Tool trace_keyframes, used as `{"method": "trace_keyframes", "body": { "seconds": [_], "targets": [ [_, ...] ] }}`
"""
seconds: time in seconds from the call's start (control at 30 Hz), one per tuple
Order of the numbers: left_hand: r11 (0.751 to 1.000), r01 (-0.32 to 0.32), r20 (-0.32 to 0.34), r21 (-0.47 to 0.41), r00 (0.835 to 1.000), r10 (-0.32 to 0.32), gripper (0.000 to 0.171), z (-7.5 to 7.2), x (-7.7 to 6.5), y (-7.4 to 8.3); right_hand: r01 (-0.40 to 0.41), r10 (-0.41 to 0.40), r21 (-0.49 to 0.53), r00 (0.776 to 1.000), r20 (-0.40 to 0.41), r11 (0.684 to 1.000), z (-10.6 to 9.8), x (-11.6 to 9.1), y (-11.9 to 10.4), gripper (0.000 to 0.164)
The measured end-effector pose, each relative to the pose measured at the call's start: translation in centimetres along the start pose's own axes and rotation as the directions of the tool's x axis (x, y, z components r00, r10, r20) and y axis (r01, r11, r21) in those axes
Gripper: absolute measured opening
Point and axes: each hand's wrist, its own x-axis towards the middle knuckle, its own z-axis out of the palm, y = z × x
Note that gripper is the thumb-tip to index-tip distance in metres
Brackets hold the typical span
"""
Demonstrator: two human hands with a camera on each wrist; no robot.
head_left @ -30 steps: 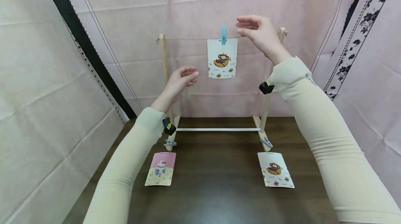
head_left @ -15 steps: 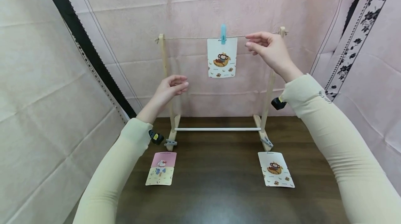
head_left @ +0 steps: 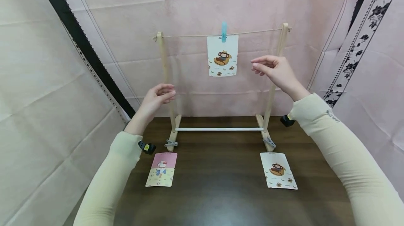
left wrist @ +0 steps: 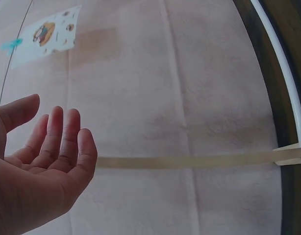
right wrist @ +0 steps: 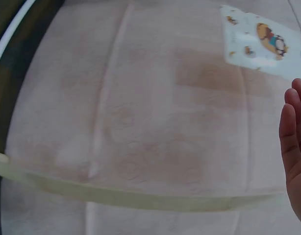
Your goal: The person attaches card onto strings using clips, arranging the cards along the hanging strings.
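A white card with a monkey picture hangs from the string, held by a blue clothespin. My right hand is in the air to the right of this card, fingers loosely bent and holding nothing. Lower on the other side, my left hand hovers in front of the left wooden post, its fingers relaxed. In the left wrist view the left palm is bare. Fingers of the right hand show at the edge of the right wrist view, apart from the card.
On the dark wooden table lie a pink and yellow card at left and another monkey card at right. Grey clothespins sit on the left foot and right foot of the frame. A white rod joins the feet.
Both hands have moved down and outward, the right one away from the string and hanging card, the left one toward the left post. The cards and clothespins have stayed in place.
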Motion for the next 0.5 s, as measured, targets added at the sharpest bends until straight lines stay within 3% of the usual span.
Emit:
{"method": "trace_keyframes", "body": {
  "seconds": [0.27,0.5],
  "targets": [
    [0.998,0.053,-0.042,0.028,0.998,-0.052,0.050,-2.7,-2.0,-1.2,-0.037,0.038,-0.022,0.998,0.040,0.999,0.9,-1.5,1.5,0.022],
    [0.997,0.061,-0.041,0.053,0.997,-0.059,0.051,-3.9,-3.0,-2.2,-0.086,0.092,-0.071,0.993,0.079,0.994,1.9,-2.7,2.6,0.028]
  ]
}}
